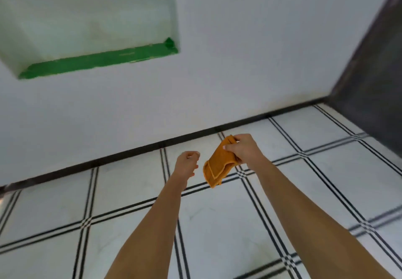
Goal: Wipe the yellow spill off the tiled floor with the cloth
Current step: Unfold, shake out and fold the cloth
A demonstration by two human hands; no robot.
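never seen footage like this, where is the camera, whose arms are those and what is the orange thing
There is no machine here: this is one picture from a wide-angle camera worn on a person's head, looking forward and down, so the two bare arms are the wearer's own. The right hand grips a folded orange cloth, which hangs in the air. The left hand is beside it, loosely curled and holding nothing. Below is a white tiled floor with dark striped lines, meeting a white wall with a green-edged recess. No yellow spill shows in this picture.
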